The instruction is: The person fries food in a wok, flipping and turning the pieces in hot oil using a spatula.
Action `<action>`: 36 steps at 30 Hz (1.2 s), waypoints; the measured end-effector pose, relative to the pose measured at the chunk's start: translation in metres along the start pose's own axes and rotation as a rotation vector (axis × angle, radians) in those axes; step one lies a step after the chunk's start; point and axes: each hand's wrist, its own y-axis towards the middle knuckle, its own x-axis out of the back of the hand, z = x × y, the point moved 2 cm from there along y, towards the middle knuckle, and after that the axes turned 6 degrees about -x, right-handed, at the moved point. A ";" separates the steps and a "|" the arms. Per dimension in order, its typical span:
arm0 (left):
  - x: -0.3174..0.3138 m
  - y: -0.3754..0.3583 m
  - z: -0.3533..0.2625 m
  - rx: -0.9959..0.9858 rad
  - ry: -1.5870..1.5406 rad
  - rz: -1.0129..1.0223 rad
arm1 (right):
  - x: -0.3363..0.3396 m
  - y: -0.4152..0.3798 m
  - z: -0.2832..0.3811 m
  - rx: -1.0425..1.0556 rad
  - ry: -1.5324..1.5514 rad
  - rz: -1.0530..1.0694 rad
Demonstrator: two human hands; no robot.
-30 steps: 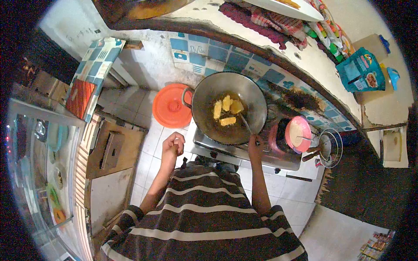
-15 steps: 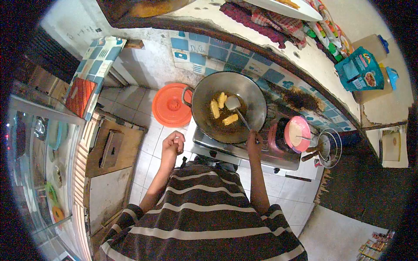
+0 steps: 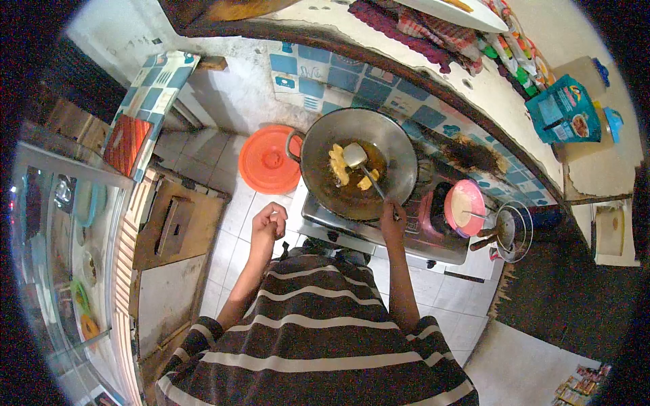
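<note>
By the stove's (image 3: 321,215) near edge, the right hand (image 3: 393,220), wrapped around the spatula (image 3: 355,155), is nearer the fritters (image 3: 338,166), ahead-left in the wok (image 3: 399,157); the left hand (image 3: 269,220) is loosely fisted, seemingly empty.

to my left i see a round orange lid (image 3: 271,160) and a wooden cabinet (image 3: 191,240); on the shelf (image 3: 497,98) ahead lies a dark red cloth (image 3: 399,34), a teal pouch (image 3: 563,111) to its right.

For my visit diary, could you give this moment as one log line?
Right hand: grips spatula | Left hand: loosely curled, nothing visible inside | Wok: golden pieces inside
</note>
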 end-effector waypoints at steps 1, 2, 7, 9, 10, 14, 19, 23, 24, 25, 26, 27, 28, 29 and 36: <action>0.000 0.000 0.000 0.004 -0.007 -0.001 | 0.000 0.000 0.000 0.024 -0.025 -0.023; 0.001 -0.001 0.001 0.008 -0.015 -0.001 | 0.000 0.000 0.000 0.079 -0.097 -0.067; -0.001 -0.001 0.002 -0.007 -0.026 -0.014 | -0.010 -0.056 0.079 0.305 -0.394 -0.139; -0.002 -0.001 0.002 0.005 -0.026 -0.011 | -0.011 -0.060 0.084 0.384 -0.508 -0.129; -0.002 -0.001 0.002 0.004 -0.024 -0.002 | -0.012 -0.057 0.077 0.419 -0.513 -0.104; 0.000 0.000 0.004 -0.005 -0.012 0.014 | -0.012 -0.050 0.065 0.481 -0.417 0.017; 0.001 -0.003 0.003 0.011 -0.011 -0.006 | -0.012 -0.068 0.084 0.514 -0.552 -0.026; 0.003 -0.005 0.006 0.004 -0.029 -0.005 | -0.009 -0.065 0.083 0.469 -0.600 0.012; 0.003 -0.004 0.006 0.009 -0.027 -0.006 | -0.010 -0.069 0.091 0.472 -0.608 0.003; 0.002 -0.005 0.005 0.017 -0.024 -0.008 | -0.011 -0.071 0.095 0.474 -0.616 -0.005; 0.002 -0.005 0.004 0.023 -0.022 -0.010 | -0.010 -0.071 0.095 0.506 -0.633 -0.028; 0.002 -0.005 0.005 0.024 -0.024 -0.006 | -0.010 -0.072 0.096 0.538 -0.649 -0.050; 0.002 -0.005 0.005 0.024 -0.026 -0.003 | -0.010 -0.073 0.097 0.569 -0.666 -0.073; 0.001 -0.005 0.006 0.025 -0.028 0.000 | -0.009 -0.073 0.097 0.478 -0.698 -0.045; 0.001 -0.003 0.007 0.018 -0.046 0.022 | 0.003 -0.061 0.075 0.588 -0.700 -0.173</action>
